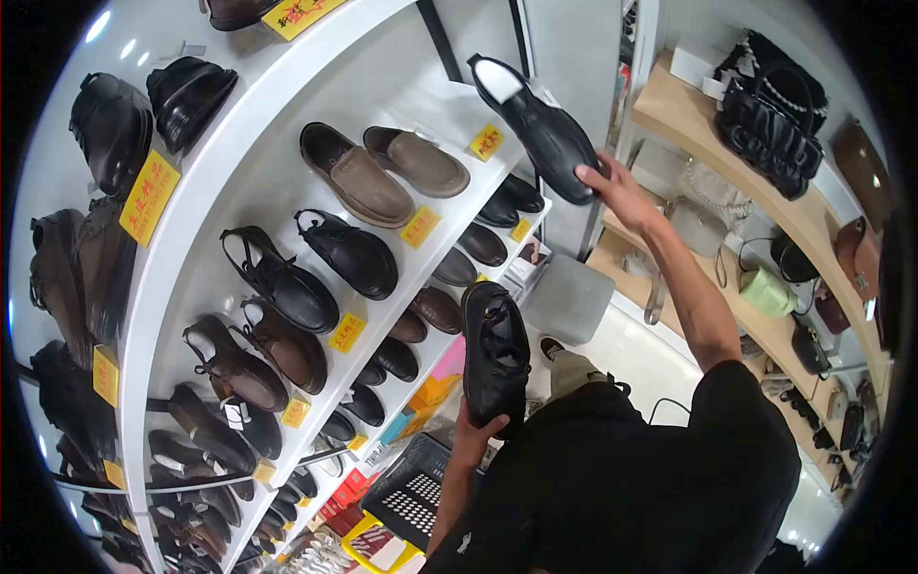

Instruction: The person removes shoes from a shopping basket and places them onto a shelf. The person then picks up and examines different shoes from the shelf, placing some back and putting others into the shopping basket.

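My right hand (617,191) is stretched out toward the shelf end and grips a black leather slip-on shoe (540,129) by its toe. That shoe's pale insole faces up, and its heel points away toward the upper left. Lower down, close to my body, my left hand (475,435) is closed around one end of a black lace-up shoe (495,349), thumb on its side. The shoe stands nearly upright in the view. A brown pair of loafers (359,177) sits on the white shelf (440,215), left of the shoe in my right hand.
More black and brown shoes (277,277) line the curved shelves, with yellow price tags (347,333) along the edges. Handbags (775,115) stand on wooden shelves at the right. A grey stool (571,298) and a black plastic basket (411,483) are below.
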Demonstrator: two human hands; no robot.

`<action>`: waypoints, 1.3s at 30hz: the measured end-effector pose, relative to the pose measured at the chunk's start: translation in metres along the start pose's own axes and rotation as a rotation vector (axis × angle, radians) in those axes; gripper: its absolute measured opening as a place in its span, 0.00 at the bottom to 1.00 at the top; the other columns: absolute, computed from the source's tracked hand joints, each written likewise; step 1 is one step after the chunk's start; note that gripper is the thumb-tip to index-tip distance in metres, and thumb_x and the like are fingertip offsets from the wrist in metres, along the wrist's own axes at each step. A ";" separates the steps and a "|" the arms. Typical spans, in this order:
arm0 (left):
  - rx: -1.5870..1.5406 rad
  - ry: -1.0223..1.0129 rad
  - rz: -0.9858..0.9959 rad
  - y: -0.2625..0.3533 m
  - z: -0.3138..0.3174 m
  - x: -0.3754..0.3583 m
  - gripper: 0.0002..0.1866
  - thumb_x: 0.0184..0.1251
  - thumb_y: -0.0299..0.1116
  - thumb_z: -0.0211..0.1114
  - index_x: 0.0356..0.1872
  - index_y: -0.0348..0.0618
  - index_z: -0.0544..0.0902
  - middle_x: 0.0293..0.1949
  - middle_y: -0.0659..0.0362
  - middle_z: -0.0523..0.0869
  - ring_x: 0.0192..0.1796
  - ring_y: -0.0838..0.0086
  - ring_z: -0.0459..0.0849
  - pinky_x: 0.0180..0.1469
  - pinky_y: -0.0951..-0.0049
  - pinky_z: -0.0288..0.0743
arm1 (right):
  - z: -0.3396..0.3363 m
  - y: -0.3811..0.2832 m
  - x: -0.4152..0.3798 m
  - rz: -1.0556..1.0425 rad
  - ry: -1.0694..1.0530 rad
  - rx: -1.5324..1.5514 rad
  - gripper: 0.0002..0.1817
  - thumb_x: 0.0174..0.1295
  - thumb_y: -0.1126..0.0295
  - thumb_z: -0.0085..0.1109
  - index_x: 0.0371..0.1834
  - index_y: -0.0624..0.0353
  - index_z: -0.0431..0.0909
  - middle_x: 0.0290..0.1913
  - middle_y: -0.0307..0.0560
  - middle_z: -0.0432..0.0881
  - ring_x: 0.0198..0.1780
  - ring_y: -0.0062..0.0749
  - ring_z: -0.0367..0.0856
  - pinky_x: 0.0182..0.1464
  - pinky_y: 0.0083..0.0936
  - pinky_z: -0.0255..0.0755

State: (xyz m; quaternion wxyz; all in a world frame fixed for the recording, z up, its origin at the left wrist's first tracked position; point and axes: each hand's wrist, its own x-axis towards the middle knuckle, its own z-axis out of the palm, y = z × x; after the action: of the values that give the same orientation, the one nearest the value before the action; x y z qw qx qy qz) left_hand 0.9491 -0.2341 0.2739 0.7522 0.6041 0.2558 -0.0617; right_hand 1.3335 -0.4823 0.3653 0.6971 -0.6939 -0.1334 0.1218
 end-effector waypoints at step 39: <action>-0.084 0.278 0.123 0.080 0.118 0.098 0.45 0.55 0.21 0.76 0.74 0.37 0.62 0.63 0.54 0.78 0.65 0.68 0.76 0.71 0.67 0.66 | 0.023 0.063 0.206 -0.632 0.305 -0.564 0.34 0.61 0.72 0.67 0.71 0.65 0.68 0.65 0.66 0.72 0.62 0.62 0.72 0.66 0.44 0.66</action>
State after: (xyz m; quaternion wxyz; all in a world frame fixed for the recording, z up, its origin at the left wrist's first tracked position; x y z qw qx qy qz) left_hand 1.1021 -0.3032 0.3158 0.7363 0.5895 0.3225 0.0793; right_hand 1.5192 -0.3868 0.3058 0.4955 -0.7918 -0.2625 -0.2420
